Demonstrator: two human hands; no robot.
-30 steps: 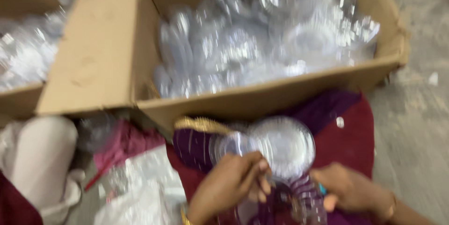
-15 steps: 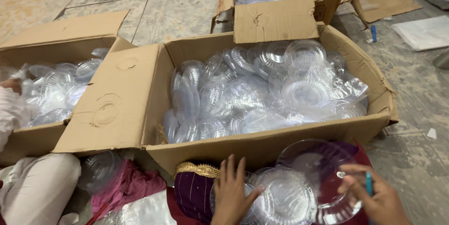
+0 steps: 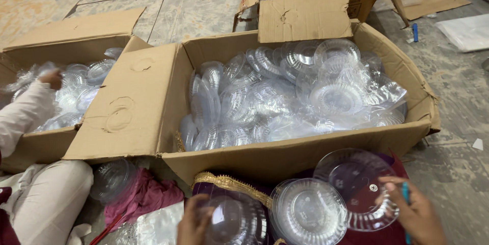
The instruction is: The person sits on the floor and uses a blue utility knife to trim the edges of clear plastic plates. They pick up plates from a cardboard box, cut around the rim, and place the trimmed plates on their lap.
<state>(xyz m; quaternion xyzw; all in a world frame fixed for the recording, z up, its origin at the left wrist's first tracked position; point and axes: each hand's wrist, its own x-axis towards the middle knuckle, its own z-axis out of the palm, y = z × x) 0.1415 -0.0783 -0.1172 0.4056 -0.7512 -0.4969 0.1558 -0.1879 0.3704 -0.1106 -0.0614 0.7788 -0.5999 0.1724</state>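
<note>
Fingertips of the right hand [image 3: 415, 214] pinched the rim of a clear plastic plate [image 3: 356, 186] over the lap, beside a stack of plates [image 3: 309, 213]. Her left hand [image 3: 196, 222] curled around a stack of clear lids [image 3: 239, 219]. Held so lightly at one edge, the plate could slip or crack. Behind stood a full cardboard box [image 3: 285, 158].

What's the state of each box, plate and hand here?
Middle cardboard box: flaps open, full of clear plates.
Left box: open, another person's hand inside.
Far box: open, holding plates.
Left hand: on a clear plate stack.
Right hand: holding a single clear plate.
Plate stack on the lap: untouched.
</note>
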